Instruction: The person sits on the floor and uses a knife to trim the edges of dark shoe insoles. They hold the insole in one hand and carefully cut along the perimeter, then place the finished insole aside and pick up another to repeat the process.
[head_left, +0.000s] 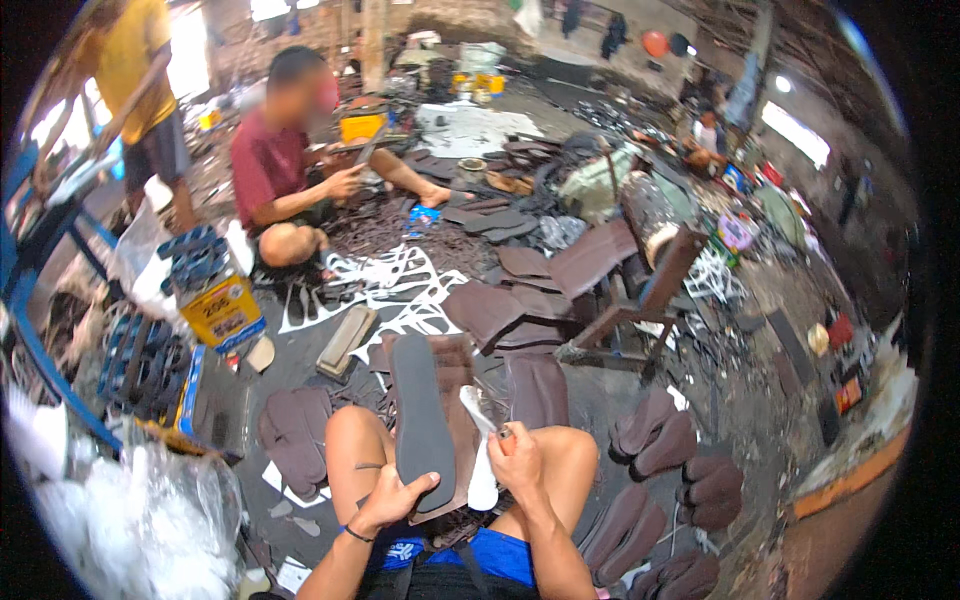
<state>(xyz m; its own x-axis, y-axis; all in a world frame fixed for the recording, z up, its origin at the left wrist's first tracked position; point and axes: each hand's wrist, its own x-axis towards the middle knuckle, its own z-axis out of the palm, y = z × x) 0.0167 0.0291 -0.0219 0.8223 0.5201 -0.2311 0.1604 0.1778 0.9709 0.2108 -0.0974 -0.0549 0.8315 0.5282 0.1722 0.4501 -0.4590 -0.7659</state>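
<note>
My left hand (392, 502) is closed on the heel end of a long grey shoe sole (420, 405), thumb on top. The sole lies lengthwise over a brown sheet (458, 372) between my knees. A thin dark strip (370, 466) sticks out beside that hand. My right hand (518, 462) is a fist around a small tool whose brown round end (504, 432) shows; its kind is hidden. Against this fist stands a white sole-shaped template (482, 468), right of the grey sole. Whether the fingers also grip the template, I cannot tell.
Stacks of brown cut soles (655, 432) lie to the right, others (296, 435) left. Ahead are brown sheets (595, 262), a low wooden frame (640, 310) and white offcuts (400, 285). A seated co-worker (285, 170) works beyond. Plastic bags (150, 520) and a yellow box (222, 308) are left.
</note>
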